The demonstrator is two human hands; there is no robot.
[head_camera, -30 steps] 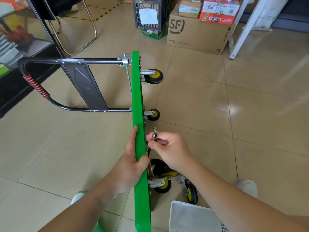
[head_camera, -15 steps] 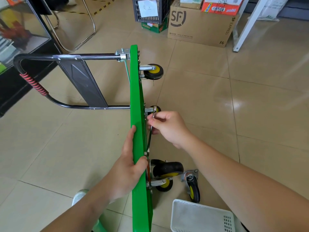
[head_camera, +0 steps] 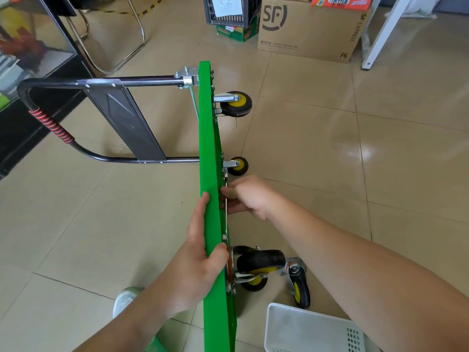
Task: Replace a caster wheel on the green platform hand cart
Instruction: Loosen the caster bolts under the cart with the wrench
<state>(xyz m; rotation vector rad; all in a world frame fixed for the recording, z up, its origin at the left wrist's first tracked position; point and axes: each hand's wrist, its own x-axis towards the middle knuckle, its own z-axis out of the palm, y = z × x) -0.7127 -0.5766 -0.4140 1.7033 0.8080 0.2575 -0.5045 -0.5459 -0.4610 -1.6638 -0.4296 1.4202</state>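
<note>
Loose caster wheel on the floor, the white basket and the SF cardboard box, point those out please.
loose caster wheel (head_camera: 302,288), head view, on its black tyre.
white basket (head_camera: 299,331), head view, on its near wall.
SF cardboard box (head_camera: 312,26), head view, on its front face.

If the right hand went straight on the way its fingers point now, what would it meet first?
The underside of the green platform, right beside it. The right hand grips a thin wrench lying along that face, so little gap seems left, though blur hides contact.
</note>
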